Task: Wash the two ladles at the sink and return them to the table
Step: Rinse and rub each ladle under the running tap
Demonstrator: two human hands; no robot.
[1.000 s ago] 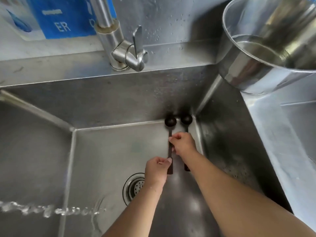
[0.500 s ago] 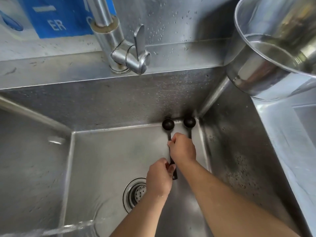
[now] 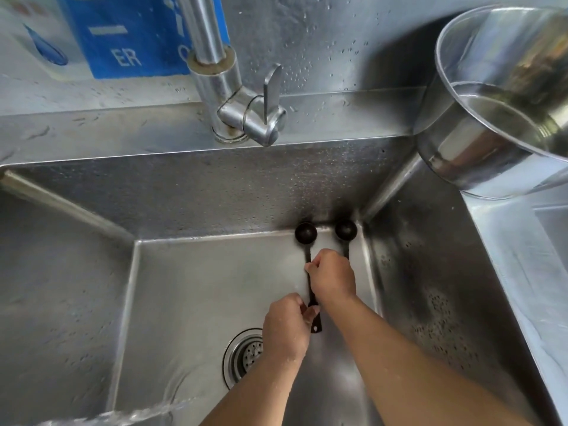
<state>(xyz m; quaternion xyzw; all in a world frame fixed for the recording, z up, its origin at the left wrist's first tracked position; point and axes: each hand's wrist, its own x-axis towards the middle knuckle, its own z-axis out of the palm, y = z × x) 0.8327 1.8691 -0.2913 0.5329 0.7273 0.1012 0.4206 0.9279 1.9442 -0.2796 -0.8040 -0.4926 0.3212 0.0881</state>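
right hand (image 3: 331,276) curled around the upper shaft of the left ladle (image 3: 308,262), left hand (image 3: 287,325) pinching the same handle near its tail end. lying flat on the floor of the sink (image 3: 199,302), bowl against the back wall; second ladle (image 3: 345,231) just beside it, mostly hidden under the right wrist. best done by keeping the tail pinned, sliding the right fist along the wet shaft toward the bowl, then bringing it under the water stream (image 3: 138,413) at lower left. slippery plastic, so a firm wrap advised.
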